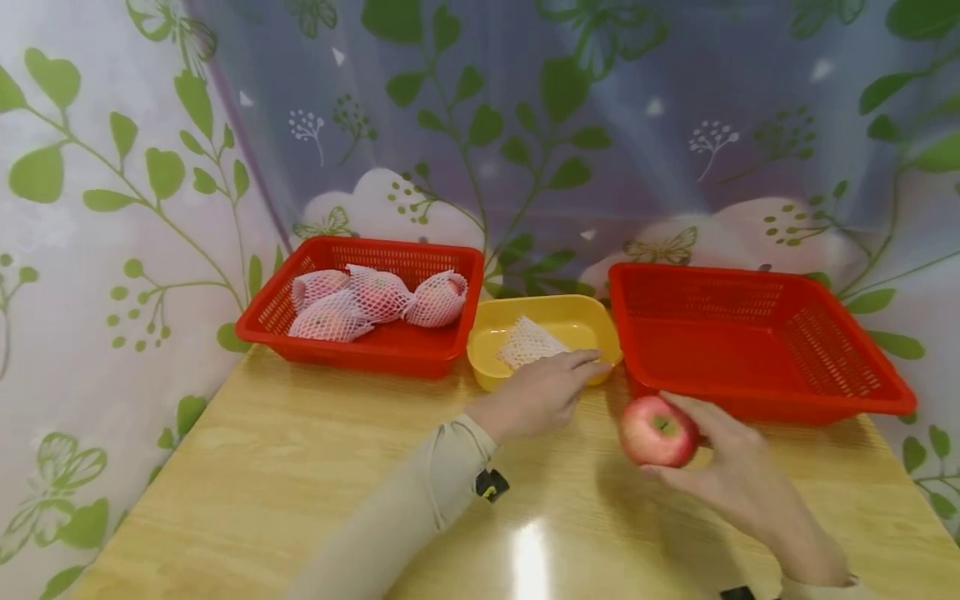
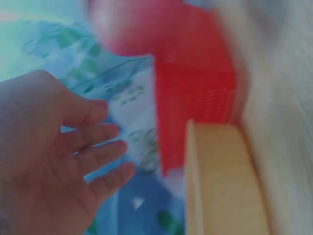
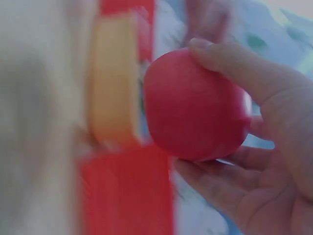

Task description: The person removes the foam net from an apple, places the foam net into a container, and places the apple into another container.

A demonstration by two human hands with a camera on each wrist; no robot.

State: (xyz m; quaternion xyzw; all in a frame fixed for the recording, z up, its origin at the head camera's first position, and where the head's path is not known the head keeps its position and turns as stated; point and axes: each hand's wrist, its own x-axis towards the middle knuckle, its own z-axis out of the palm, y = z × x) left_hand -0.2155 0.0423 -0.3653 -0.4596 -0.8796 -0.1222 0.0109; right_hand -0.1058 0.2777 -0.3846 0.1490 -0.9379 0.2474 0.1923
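A bare red apple (image 1: 658, 432) is held in my right hand (image 1: 738, 475), thumb on one side and fingers on the other, in front of the right red basket. The right wrist view shows the same apple (image 3: 195, 105) between thumb and fingers. My left hand (image 1: 542, 392) reaches over the front rim of the yellow basin (image 1: 585, 310); in the left wrist view the left hand (image 2: 63, 142) has its fingers spread, holding nothing. A white foam net (image 1: 527, 342) lies in the basin, partly hidden behind the left hand.
At the left stands a red basket (image 1: 360, 354) with several apples in white foam nets (image 1: 378, 293). The right red basket (image 1: 705, 354) shows a bare bottom. All three containers line the back of the wooden table (image 1: 300, 467), against a patterned curtain (image 1: 480, 125).
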